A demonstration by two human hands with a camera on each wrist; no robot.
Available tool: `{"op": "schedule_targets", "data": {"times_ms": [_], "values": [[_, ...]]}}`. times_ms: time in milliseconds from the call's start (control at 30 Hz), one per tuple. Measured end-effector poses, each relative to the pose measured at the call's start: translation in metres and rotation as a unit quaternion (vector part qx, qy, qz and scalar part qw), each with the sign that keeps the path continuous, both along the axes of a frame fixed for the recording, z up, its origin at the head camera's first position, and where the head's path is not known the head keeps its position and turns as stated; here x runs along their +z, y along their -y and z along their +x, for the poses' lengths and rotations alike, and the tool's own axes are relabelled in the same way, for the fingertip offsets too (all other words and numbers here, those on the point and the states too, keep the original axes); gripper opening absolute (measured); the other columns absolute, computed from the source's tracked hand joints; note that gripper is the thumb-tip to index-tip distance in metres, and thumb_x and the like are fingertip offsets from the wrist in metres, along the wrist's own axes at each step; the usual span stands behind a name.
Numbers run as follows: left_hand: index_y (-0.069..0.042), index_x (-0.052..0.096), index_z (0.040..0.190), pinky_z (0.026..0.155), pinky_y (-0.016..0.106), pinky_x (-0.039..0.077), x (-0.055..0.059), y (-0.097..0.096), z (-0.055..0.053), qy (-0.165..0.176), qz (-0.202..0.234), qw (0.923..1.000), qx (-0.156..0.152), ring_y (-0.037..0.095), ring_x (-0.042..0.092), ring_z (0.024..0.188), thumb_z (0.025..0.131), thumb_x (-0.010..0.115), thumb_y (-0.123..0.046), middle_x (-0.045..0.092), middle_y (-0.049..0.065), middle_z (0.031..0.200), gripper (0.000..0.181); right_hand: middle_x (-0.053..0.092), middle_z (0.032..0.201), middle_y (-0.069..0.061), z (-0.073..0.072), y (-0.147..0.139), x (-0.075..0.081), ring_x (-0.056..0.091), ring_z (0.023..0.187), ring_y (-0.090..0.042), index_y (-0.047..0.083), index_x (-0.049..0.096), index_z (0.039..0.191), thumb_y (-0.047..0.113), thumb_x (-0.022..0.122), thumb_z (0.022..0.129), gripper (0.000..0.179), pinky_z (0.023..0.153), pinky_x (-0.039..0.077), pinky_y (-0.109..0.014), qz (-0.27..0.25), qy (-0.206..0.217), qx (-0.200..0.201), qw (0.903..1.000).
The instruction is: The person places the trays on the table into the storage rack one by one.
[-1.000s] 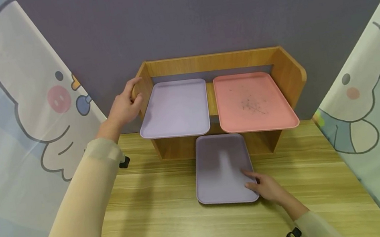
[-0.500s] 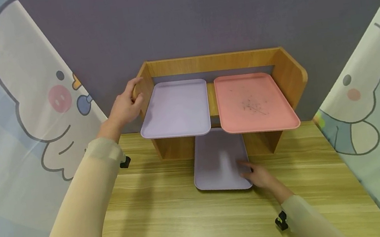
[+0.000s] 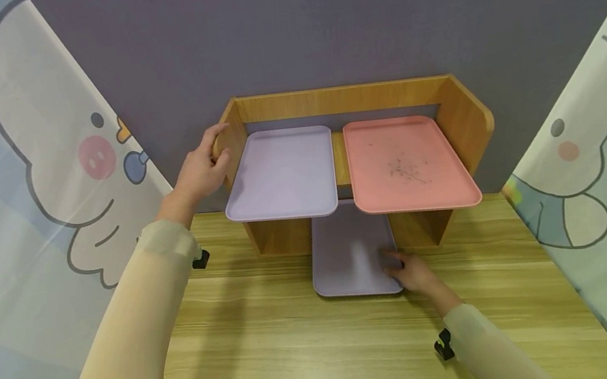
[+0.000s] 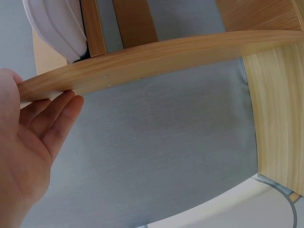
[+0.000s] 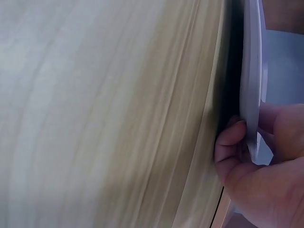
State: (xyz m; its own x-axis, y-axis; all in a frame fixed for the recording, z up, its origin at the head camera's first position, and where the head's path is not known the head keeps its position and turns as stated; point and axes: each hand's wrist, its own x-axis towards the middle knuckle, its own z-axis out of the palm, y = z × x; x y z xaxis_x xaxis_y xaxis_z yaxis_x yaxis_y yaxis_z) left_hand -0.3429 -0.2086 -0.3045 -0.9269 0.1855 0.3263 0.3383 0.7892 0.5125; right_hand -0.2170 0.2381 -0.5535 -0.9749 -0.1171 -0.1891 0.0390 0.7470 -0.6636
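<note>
A small wooden shelf stands on the table against the grey backdrop. My left hand grips its left side panel; in the left wrist view, fingers bend against the outer face of the panel. Below the upper level, a greyish-purple tray lies partly inside the lower opening, its front half sticking out toward me. With my right hand I pinch that tray's right edge near the front corner. The right wrist view shows fingers curled under the tray rim. The tray's far end is hidden under the upper level.
On the upper level sit a pale lavender tray at left and a pink tray with dark specks at right, both overhanging the front. Cartoon-printed curtains flank both sides of the wooden table.
My right hand has pushed the greyish-purple tray away from me, deeper under the shelf's upper level. My left hand has stayed on the side panel.
</note>
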Motion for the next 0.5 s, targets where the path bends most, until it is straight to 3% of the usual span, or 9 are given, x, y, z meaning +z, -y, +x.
{"op": "schedule_targets", "data": {"times_ms": [267, 500], "values": [[-0.040, 0.032, 0.170, 0.063, 0.038, 0.046, -0.0001, 0.0002, 0.0000, -0.004, -0.001, 1.0000, 0.000, 0.026, 0.057, 0.071, 0.113, 0.047, -0.036, 0.054, 0.008, 0.078, 0.059, 0.040, 0.168, -0.034, -0.0041, 0.0008, -0.0009, 0.038, 0.155, -0.058, 0.013, 0.055, 0.162, 0.028, 0.064, 0.111, 0.054, 0.124, 0.037, -0.069, -0.013, 0.001, -0.012, 0.9998], [-0.042, 0.031, 0.170, 0.064, 0.039, 0.046, -0.0006, 0.0001, -0.0008, 0.000, 0.001, 1.0000, 0.001, 0.026, 0.056, 0.070, 0.113, 0.046, -0.037, 0.051, 0.006, 0.075, 0.059, 0.043, 0.167, -0.033, -0.0062, 0.0005, -0.0016, 0.041, 0.154, -0.058, 0.012, 0.056, 0.161, 0.028, 0.065, 0.110, 0.054, 0.123, 0.038, -0.069, -0.007, -0.008, -0.016, 0.9998]]}}
